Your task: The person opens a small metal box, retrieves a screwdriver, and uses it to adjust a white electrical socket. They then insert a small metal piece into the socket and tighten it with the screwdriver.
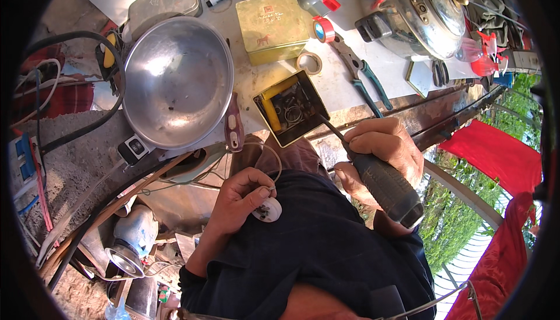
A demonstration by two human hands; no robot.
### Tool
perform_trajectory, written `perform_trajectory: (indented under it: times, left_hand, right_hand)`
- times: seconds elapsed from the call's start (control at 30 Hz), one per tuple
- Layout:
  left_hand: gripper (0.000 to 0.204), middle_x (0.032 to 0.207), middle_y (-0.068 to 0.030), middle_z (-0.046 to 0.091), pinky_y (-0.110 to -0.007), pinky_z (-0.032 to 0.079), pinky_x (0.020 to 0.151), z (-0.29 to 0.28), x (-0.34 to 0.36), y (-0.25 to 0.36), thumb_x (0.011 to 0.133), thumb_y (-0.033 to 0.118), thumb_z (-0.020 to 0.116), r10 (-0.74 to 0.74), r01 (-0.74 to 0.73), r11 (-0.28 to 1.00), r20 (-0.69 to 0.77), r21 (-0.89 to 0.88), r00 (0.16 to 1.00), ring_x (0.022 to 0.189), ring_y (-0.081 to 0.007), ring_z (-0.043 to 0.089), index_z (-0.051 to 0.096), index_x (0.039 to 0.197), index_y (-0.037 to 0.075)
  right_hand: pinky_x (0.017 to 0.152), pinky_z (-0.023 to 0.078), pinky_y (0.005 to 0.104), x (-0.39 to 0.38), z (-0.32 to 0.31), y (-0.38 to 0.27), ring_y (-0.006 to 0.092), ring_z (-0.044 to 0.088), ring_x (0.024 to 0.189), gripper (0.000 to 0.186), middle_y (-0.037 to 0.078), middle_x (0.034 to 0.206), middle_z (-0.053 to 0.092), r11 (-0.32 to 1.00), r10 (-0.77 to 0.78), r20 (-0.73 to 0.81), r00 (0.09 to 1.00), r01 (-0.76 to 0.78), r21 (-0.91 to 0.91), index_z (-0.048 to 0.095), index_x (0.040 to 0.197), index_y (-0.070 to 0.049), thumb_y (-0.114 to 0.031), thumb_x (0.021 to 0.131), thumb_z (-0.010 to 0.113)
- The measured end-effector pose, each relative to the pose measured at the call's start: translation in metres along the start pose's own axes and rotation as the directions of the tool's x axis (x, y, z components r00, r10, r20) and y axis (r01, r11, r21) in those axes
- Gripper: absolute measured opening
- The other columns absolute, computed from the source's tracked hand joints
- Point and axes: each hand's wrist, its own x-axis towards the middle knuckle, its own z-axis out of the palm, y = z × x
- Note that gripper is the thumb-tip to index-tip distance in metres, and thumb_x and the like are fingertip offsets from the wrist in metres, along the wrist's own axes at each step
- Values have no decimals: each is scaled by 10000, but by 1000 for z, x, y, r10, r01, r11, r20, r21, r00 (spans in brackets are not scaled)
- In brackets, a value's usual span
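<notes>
My left hand (242,203) grips a small round white fitting (268,211) with dark metal parts and a pale wire, close against my dark clothing. My right hand (385,151) is closed on a screwdriver (389,190) with a thick dark handle; its shaft points up-left to the right side of a small open tin (291,131), where the tip is at or inside. Whether it touches the contents is unclear. The tin holds small metal pieces, rings and a yellow tool (269,108). A red-handled tool (234,130) lies left of the tin.
Along the bench (344,57) are a steel bowl (175,81), a yellow box (271,28), tape rolls (322,30), pliers (364,78) and a large steel kettle (414,17). Cables (87,136) and a metal lamp (128,241) are at left. Red cloth (490,154) hangs at right.
</notes>
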Motion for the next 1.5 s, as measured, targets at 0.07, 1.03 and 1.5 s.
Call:
perform_trajectory:
  times: [0.07, 1.03, 1.5]
  left_hand:
    - [123, 987, -45, 694, -250, 517, 826, 0, -1, 0, 1030, 104, 659, 5, -5, 1000, -1, -6, 1000, 923, -93, 644, 660, 1121, 21]
    - [132, 991, -48, 693, -255, 517, 839, 2, 1, -1, 1032, 115, 660, 0, 0, 1000, 7, -3, 1000, 933, -99, 648, 658, 1124, 20]
    - [134, 985, -39, 690, -251, 520, 811, 1, 1, -1, 1036, 125, 660, -1, 1, 1000, -5, 30, 1000, 910, -90, 643, 657, 1124, 24]
  right_hand:
    - [666, 568, 329, -1, -2, -2, 226, 696, 783, 414, 153, 930, 706, 1000, 5, -32, 999, -4, 21, 667, 1002, -37, -304, 813, 919]
    - [649, 567, 314, 7, -13, -12, 222, 696, 743, 377, 169, 883, 712, 977, -45, 55, 997, 33, 209, 671, 943, -5, -272, 820, 908]
    - [641, 554, 312, 16, -12, -13, 204, 690, 739, 365, 145, 872, 709, 995, -69, -17, 997, 70, 67, 674, 961, -25, -246, 803, 918]
